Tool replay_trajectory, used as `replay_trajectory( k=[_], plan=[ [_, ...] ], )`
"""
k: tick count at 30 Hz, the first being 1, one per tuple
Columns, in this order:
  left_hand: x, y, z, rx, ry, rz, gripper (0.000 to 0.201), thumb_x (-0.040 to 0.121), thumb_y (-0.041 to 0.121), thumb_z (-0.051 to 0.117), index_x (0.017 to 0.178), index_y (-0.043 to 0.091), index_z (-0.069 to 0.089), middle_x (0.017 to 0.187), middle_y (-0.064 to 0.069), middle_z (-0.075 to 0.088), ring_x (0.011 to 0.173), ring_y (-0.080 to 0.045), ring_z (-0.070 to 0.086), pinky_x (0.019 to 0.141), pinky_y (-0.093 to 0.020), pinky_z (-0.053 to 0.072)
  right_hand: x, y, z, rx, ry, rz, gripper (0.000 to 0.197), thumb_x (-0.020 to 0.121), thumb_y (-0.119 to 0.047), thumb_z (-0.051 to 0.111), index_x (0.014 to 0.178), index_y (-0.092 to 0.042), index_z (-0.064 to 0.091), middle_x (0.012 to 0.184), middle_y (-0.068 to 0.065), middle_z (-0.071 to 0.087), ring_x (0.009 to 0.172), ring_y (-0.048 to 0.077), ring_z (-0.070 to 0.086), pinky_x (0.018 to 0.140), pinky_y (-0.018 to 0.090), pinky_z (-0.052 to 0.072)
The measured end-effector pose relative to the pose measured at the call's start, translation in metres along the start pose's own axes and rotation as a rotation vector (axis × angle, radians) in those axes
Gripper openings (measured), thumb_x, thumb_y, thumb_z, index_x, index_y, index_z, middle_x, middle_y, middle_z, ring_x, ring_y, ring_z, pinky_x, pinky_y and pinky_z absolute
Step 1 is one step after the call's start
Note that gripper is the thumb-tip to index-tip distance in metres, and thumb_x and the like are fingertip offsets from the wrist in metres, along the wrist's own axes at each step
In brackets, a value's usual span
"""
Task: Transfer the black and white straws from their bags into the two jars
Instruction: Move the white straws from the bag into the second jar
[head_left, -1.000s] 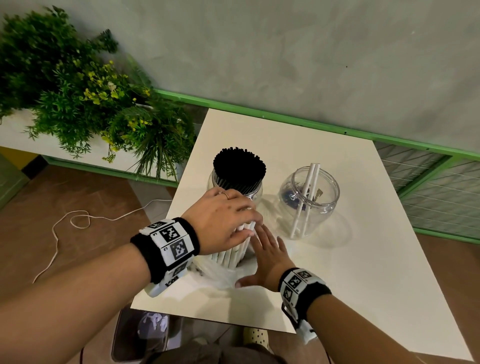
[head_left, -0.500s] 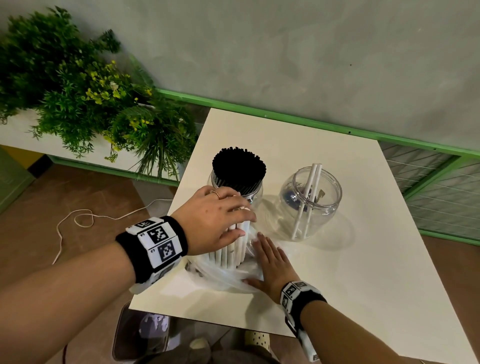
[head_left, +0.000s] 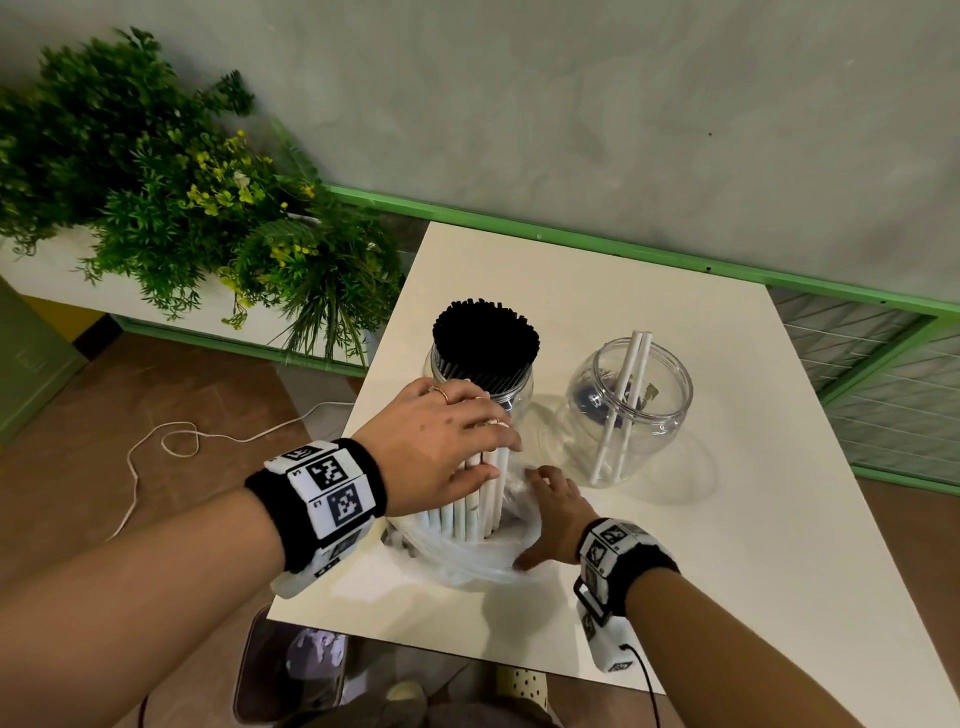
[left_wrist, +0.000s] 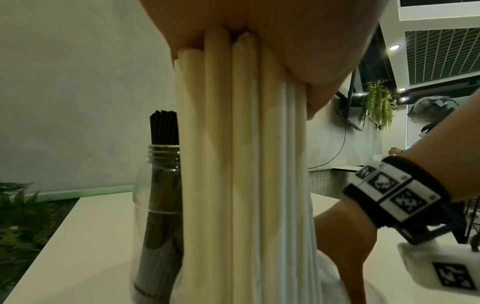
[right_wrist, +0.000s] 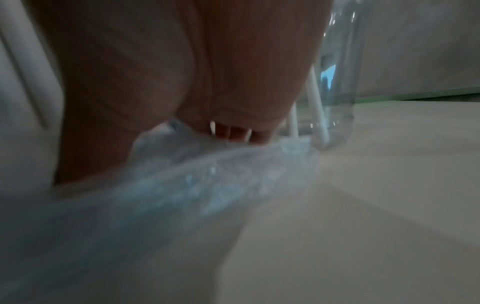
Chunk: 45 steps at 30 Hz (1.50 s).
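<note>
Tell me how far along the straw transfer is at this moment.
Done: the black straws fill the left jar. In hand: the left hand grips the upright bundle of white straws, while the right hand presses flat on the plastic bag around its base. Left: only two white straws stand in the right jar, so the bundle has yet to go in.

We stood in what looked like a café: a small white table (head_left: 597, 291), a foliage planter (head_left: 171, 208), hanging greenery (left_wrist: 378, 102), grid ceiling panels (left_wrist: 441, 55) with spotlights.
</note>
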<state>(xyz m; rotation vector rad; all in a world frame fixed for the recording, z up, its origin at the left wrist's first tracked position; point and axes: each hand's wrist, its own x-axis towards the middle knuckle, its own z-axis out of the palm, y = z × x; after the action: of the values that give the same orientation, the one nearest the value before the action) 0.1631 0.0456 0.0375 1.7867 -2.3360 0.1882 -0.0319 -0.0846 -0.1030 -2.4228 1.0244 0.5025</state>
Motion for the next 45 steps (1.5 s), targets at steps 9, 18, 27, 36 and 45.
replay_trajectory(
  k=[9, 18, 27, 36, 45],
  plan=[
    [0.000, 0.001, 0.001, -0.014, -0.014, -0.036, 0.034, 0.088, 0.050, 0.039, 0.118, 0.042, 0.053, 0.120, 0.018, 0.057, 0.116, -0.014, 0.048, 0.088, -0.040, 0.043, -0.027, -0.020, 0.001, -0.014, 0.550, -0.449, 0.022, 0.077, -0.033, 0.050, 0.082, -0.028, 0.071, 0.089, -0.012, 0.065, 0.082, 0.024, 0.055, 0.066, 0.037, 0.050],
    [0.005, 0.010, -0.001, -0.004, -0.028, 0.004, 0.033, 0.086, 0.049, 0.040, 0.116, 0.042, 0.052, 0.117, 0.018, 0.058, 0.114, -0.016, 0.053, 0.086, -0.040, 0.045, -0.015, -0.030, 0.006, -0.090, 0.044, -0.098, 0.103, 0.071, -0.050, 0.075, 0.150, -0.026, 0.015, 0.153, -0.007, 0.019, 0.136, 0.024, 0.021, 0.108, 0.041, 0.032],
    [0.003, 0.004, -0.006, -0.053, -0.036, -0.030, 0.056, 0.089, 0.058, 0.038, 0.142, 0.041, 0.029, 0.146, 0.013, 0.037, 0.126, -0.017, 0.041, 0.096, -0.042, 0.042, -0.028, -0.025, -0.031, 0.514, 0.224, -0.191, 0.085, 0.064, -0.043, 0.086, 0.136, -0.024, 0.045, 0.126, -0.006, 0.053, 0.110, 0.011, 0.050, 0.085, 0.008, 0.038],
    [-0.014, -0.002, -0.009, -0.432, -0.075, -0.447, 0.097, 0.068, 0.062, 0.070, 0.146, 0.037, 0.018, 0.142, 0.011, 0.041, 0.128, -0.010, 0.039, 0.100, -0.020, 0.029, -0.036, -0.072, -0.063, 0.907, 0.161, -0.396, 0.074, 0.061, -0.011, 0.088, 0.124, -0.026, 0.051, 0.117, -0.002, 0.067, 0.110, 0.008, 0.062, 0.093, 0.027, 0.050],
    [-0.015, -0.009, -0.009, -0.298, -0.068, -0.426, 0.081, 0.071, 0.074, 0.049, 0.141, 0.037, 0.031, 0.136, 0.013, 0.048, 0.122, -0.014, 0.044, 0.098, -0.032, 0.035, -0.039, -0.074, -0.055, 0.950, 0.324, -0.329, 0.063, 0.065, -0.017, 0.088, 0.121, -0.015, 0.059, 0.112, -0.006, 0.070, 0.106, 0.006, 0.064, 0.092, 0.025, 0.050]
  ],
)
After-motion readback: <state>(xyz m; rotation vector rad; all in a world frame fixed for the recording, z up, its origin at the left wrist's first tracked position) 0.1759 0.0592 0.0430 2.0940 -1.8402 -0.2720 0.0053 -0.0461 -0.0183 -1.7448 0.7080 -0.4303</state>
